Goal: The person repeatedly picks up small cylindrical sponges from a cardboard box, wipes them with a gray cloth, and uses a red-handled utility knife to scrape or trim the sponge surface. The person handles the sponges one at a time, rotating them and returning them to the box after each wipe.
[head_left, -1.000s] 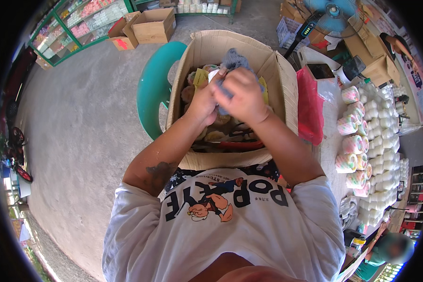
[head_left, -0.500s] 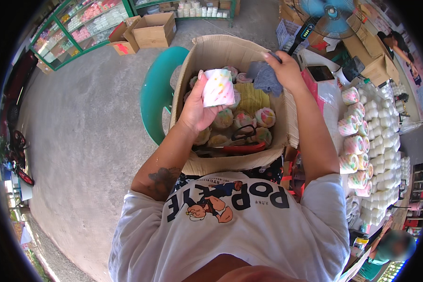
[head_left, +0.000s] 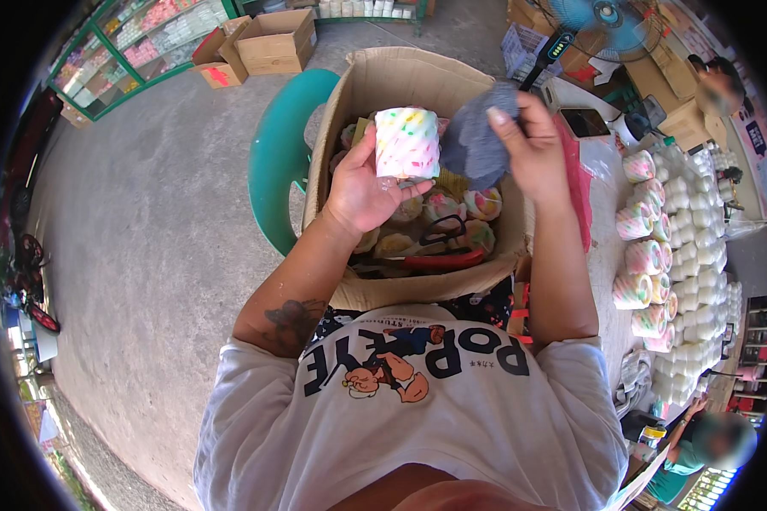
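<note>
We see that the gray cloth (head_left: 479, 140) has come in from the right rim of the cardboard box (head_left: 426, 75) to just beside the speckled cylinder (head_left: 407, 143), above the box's opening, so the two seem near enough to work together. Our right hand (head_left: 537, 153) pinches the cloth; our left hand (head_left: 355, 187) grips the cylinder, thumb along its side. Against the earlier frame, the cylinder looks turned, with green flecks now facing us.

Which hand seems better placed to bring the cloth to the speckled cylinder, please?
Probably the right hand: it holds the grey-blue cloth beside the speckled cylinder, which the left hand supports.
</note>
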A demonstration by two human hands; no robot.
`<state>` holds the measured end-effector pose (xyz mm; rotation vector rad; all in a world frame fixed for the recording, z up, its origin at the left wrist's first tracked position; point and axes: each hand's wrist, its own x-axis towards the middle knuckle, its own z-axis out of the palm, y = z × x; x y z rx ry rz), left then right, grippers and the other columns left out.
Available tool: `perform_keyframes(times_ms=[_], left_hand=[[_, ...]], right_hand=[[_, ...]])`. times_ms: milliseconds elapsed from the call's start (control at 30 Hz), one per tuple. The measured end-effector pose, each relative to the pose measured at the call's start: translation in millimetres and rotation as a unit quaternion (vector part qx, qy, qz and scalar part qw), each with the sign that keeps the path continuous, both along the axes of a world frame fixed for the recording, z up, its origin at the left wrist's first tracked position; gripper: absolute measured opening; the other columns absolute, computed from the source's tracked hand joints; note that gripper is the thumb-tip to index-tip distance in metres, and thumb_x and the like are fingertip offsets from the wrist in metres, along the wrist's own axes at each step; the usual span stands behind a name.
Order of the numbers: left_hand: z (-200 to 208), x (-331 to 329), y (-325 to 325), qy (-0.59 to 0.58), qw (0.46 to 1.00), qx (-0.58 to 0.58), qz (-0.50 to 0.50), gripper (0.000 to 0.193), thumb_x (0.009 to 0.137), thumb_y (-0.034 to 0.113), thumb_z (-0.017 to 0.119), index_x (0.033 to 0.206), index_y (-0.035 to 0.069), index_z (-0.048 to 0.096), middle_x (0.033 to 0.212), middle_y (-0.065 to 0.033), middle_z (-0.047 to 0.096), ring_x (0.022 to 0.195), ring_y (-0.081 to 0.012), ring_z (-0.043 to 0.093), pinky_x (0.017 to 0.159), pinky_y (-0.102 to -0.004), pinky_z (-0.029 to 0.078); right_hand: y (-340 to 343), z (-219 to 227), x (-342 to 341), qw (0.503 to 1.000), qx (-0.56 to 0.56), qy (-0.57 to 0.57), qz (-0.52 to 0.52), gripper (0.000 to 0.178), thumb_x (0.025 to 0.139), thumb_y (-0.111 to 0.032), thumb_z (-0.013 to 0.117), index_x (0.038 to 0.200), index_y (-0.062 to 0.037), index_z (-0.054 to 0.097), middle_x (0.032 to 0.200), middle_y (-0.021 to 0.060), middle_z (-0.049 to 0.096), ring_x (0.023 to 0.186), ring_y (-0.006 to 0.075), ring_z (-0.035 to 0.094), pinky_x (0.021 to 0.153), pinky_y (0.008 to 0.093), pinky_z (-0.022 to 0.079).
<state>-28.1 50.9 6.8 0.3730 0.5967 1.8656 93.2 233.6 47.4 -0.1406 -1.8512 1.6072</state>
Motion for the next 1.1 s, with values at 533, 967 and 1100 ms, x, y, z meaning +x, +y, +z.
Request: perform_keyframes(times_ms=[533,967,1100], left_hand=[[-3.4,4.5,6.6,0.034,0.997,-0.072,0.023,0.045,0.094,0.048,0.047,0.116,0.01,0.055,0.105,-0.0071,0.062,0.094,-0.0162,0.062,0.084,-0.0363,0.049],[-4.7,8.2,8.9,0.052,0.999,-0.012,0.003,0.061,0.095,0.055,0.035,0.126,0.004,0.048,0.117,-0.0096,0.059,0.106,-0.0188,0.058,0.092,-0.0343,0.045],[-14.2,8.3,2.6,0.218,0.967,-0.087,0.104,0.058,0.091,0.045,0.054,0.126,0.0,0.045,0.119,-0.0116,0.056,0.11,-0.0193,0.055,0.095,-0.0332,0.043]], right_hand=[[-56.1,-13.4,-38.2,0.904,0.411,0.062,-0.102,0.018,0.074,-0.019,0.071,0.071,-0.005,0.06,0.076,0.0104,0.054,0.069,0.0289,0.054,0.066,0.0367,0.046],[-46.4,-16.1,-24.3,0.96,-0.275,0.013,-0.049,0.026,0.093,-0.028,0.058,0.104,-0.0044,0.057,0.09,0.0004,0.061,0.077,0.0067,0.056,0.068,0.0243,0.048],[-48.2,-19.6,-12.8,0.972,-0.232,0.024,-0.011,0.024,0.094,-0.025,0.056,0.106,-0.0043,0.056,0.091,0.0001,0.061,0.077,0.0061,0.055,0.07,0.0229,0.048]])
